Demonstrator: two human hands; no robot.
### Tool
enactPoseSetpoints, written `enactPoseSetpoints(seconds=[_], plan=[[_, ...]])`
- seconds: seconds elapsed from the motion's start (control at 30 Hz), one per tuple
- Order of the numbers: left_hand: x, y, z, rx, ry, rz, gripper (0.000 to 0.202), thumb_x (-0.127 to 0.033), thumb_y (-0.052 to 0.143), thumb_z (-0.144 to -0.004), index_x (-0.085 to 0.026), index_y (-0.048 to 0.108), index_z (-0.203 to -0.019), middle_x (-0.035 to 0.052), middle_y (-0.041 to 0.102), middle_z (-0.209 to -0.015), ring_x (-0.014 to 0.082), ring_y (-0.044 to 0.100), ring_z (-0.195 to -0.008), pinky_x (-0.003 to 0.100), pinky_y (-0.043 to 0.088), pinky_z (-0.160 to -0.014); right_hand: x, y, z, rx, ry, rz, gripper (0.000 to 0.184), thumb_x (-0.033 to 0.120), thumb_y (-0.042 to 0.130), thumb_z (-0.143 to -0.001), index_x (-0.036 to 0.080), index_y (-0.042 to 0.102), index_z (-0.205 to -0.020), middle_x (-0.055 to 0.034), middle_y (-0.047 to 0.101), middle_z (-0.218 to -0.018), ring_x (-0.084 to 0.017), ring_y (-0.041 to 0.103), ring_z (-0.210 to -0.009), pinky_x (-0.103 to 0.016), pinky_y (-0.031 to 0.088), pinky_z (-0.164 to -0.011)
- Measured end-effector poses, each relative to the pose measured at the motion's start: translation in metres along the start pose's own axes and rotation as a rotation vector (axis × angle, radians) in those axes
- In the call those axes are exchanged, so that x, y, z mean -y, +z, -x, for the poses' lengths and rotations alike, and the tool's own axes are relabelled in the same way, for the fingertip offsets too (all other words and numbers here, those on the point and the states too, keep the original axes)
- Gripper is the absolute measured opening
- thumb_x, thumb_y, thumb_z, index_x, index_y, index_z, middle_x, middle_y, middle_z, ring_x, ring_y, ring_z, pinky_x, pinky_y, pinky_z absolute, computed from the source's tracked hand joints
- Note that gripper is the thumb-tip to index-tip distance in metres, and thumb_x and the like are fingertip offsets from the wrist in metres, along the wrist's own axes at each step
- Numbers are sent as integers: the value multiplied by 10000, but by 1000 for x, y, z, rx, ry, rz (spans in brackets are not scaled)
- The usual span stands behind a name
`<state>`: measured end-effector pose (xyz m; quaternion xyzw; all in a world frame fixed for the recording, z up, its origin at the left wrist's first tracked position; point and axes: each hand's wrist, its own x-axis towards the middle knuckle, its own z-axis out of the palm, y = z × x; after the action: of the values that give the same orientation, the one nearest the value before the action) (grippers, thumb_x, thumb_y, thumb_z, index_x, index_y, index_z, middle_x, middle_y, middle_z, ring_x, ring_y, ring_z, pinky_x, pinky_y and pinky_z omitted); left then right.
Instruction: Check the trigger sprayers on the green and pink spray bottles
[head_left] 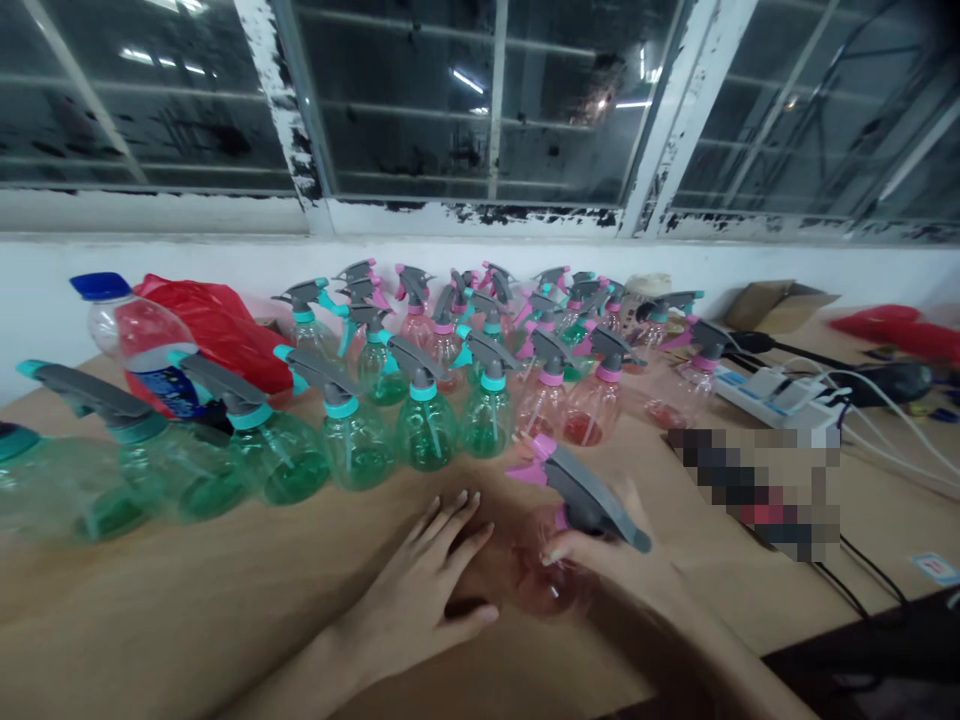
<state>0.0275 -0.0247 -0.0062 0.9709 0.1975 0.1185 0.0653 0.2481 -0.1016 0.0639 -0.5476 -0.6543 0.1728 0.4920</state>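
My right hand (600,560) is wrapped around a pink spray bottle (544,575) with a grey and pink trigger head, near the front of the table. The bottle is slightly blurred, and I cannot tell whether its base touches the wood. To its left, my left hand (427,570) lies palm down with fingers spread, holding nothing. Beyond my hands stands a row of green spray bottles (427,430) with turquoise collars. Pink spray bottles (592,400) with pink collars stand at the right of that row, and several more in both colours crowd behind.
A clear drink bottle with a blue cap (142,340) and a red plastic bag (225,330) stand at the back left. On the right are a white power strip (780,395) with cables, a pixelated object (757,490) and a cardboard box (776,305). Windows rise behind the table (150,620).
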Motion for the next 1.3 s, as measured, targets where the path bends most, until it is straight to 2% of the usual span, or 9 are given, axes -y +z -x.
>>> enactPoseSetpoints(seconds=[0.13,0.27,0.37,0.57,0.7,0.8,1.07,1.2,1.3], plan=[[-1,1,-1,-2,-18,-19,601,-546,508,-892,-186,423,-1366,121,298,-1485,321,262,-1354,508,268,-1068,-3,-2,10,-25,-54,-21,482,409,765,-668,300,616,-1113,1,629,-830,-179,606,-687,-309,520,-649],[-2,3,-3,15,-50,-45,593,-522,525,-893,-193,411,-1373,128,303,-1482,318,294,-1341,513,281,-1059,-9,-6,22,-36,-1,-5,212,380,700,-749,217,617,-855,-12,622,-785,-188,610,-737,-318,499,-675],[-5,2,-8,13,-78,-56,564,-479,548,-892,-218,407,-1372,109,333,-1470,313,332,-1322,507,295,-1055,-12,-18,27,-14,35,24,201,400,659,-787,202,633,-809,-22,656,-773,-190,625,-730,-320,493,-684],[-21,5,-29,18,-53,-42,474,-382,537,-914,-262,416,-1357,59,366,-1456,293,353,-1313,492,322,-1052,-47,-77,27,-128,196,167,306,489,633,-774,187,658,-821,23,592,-545,-155,530,-471,-264,402,-437],[-35,16,-51,23,0,-25,472,-361,516,-928,-270,391,-1374,49,384,-1446,285,361,-1310,500,331,-1049,-93,-119,13,-283,190,259,375,511,594,-791,150,644,-701,-4,568,-545,-170,526,-526,-275,387,-493],[-44,25,-70,17,51,-8,480,-348,521,-923,-273,387,-1377,50,384,-1446,290,365,-1308,502,347,-1040,-118,-138,-7,-327,193,274,356,476,580,-811,137,654,-891,-53,659,-720,-195,580,-628,-292,427,-561],[-51,34,-96,32,138,-13,541,-311,539,-911,-257,337,-1410,58,354,-1465,296,364,-1309,505,380,-1018,-156,-148,-63,-368,147,254,365,478,568,-800,146,622,-941,-92,677,-860,-248,610,-830,-353,462,-745],[-52,33,-96,9,153,-10,576,-308,560,-891,-256,333,-1416,52,369,-1457,284,392,-1293,477,378,-1027,-170,-144,-76,-388,141,222,353,466,597,-785,155,626,-948,-87,679,-839,-255,614,-782,-383,466,-740],[-52,35,-94,-30,137,-17,570,-254,560,-873,-261,356,-1405,37,387,-1448,272,408,-1283,459,381,-1030,-177,-140,-81,-391,114,171,368,460,608,-783,161,622,-997,-100,688,-918,-280,626,-876,-409,466,-796]])
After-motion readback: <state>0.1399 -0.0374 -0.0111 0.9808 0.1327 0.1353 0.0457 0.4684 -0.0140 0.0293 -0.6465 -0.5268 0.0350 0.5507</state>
